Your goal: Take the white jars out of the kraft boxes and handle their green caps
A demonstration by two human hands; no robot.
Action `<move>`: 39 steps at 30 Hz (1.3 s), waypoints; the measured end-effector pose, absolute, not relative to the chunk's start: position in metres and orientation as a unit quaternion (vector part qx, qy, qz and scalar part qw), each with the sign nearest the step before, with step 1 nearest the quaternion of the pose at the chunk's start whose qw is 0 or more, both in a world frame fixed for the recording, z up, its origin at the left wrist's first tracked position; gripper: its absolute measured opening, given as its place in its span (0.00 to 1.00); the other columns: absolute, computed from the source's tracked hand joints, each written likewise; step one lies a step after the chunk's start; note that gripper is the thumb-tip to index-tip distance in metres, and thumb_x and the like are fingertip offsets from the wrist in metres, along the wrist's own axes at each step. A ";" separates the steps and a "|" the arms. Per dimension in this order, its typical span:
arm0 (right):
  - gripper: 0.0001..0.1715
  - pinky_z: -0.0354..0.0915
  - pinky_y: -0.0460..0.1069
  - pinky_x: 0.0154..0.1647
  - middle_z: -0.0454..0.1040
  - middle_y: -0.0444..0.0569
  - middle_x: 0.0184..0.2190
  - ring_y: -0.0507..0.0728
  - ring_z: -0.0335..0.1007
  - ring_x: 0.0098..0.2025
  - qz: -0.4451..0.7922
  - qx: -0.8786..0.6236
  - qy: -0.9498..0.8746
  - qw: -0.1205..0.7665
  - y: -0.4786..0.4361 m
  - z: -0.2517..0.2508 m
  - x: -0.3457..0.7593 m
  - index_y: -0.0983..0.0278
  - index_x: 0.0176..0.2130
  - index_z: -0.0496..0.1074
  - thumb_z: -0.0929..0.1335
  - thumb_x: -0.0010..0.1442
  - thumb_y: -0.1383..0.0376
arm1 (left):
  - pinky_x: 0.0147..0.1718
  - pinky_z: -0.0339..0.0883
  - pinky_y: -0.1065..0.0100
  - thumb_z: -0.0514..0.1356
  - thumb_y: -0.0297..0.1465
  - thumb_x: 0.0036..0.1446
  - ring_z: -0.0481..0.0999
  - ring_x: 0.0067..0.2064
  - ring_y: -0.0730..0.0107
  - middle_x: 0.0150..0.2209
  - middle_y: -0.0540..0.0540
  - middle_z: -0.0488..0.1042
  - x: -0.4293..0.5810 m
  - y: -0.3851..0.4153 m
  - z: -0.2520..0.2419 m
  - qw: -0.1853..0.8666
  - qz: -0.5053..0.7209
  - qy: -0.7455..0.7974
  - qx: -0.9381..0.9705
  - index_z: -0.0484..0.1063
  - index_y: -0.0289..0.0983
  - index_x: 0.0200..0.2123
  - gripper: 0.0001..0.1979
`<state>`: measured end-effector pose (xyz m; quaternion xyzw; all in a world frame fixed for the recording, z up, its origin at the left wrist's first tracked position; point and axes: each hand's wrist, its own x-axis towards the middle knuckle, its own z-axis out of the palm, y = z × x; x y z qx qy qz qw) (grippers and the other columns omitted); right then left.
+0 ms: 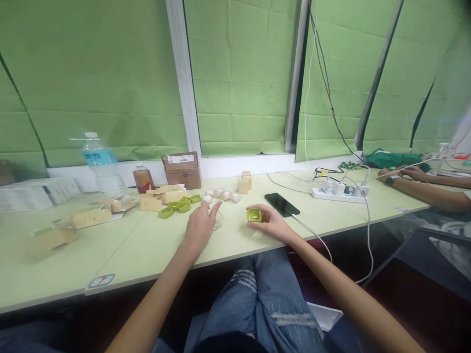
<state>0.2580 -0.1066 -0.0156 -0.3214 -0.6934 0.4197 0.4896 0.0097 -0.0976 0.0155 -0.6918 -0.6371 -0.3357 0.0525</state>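
Note:
My right hand [274, 223] holds a small green square case [253, 214] between thumb and fingers, just above the table, its hollow side toward me. Nearer the middle, my left hand [198, 226] is over the table with the thumb spread from the fingers, which are partly hidden. Beside its thumb lies a pale, looped thing [220, 220], too faint to name. Several more green cases [180, 205] sit beyond my left hand. Small clear-wrapped pinkish-white pieces [222, 194] lie behind it.
Opened tan cartons [91, 216] lie at left, near a large water bottle [101, 166], a drink bottle [143, 179] and a brown box [183, 171]. Small tan boxes [244, 185] stand at the back. Rightward are a phone [281, 204], a power strip [342, 195] and another person's arm [427, 191].

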 end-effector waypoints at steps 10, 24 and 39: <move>0.27 0.70 0.51 0.43 0.78 0.48 0.41 0.57 0.75 0.41 0.404 -0.343 -0.705 0.472 -0.108 -0.013 0.258 0.62 0.49 0.77 0.79 0.51 0.57 | 0.18 0.51 0.75 0.51 0.54 0.66 0.57 0.19 0.77 0.24 0.49 0.66 -0.006 -0.092 0.036 -0.498 -0.531 -0.467 -0.502 0.66 0.36 0.33 0.26; 0.25 0.70 0.51 0.43 0.78 0.47 0.44 0.57 0.74 0.43 0.317 -0.336 -0.743 0.483 -0.107 -0.016 0.257 0.61 0.47 0.73 0.78 0.52 0.58 | 0.55 0.72 0.52 0.73 0.34 0.51 0.81 0.49 0.56 0.52 0.40 0.79 0.035 -0.129 0.045 -0.344 -0.490 -0.390 -0.699 0.76 0.37 0.54 0.26; 0.27 0.72 0.54 0.48 0.80 0.50 0.45 0.59 0.75 0.47 0.297 -0.303 -0.762 0.489 -0.106 -0.015 0.256 0.61 0.52 0.77 0.77 0.54 0.56 | 0.52 0.70 0.53 0.68 0.32 0.58 0.81 0.49 0.52 0.47 0.43 0.83 0.058 -0.127 0.015 -0.008 -0.428 -0.365 -0.827 0.80 0.42 0.48 0.13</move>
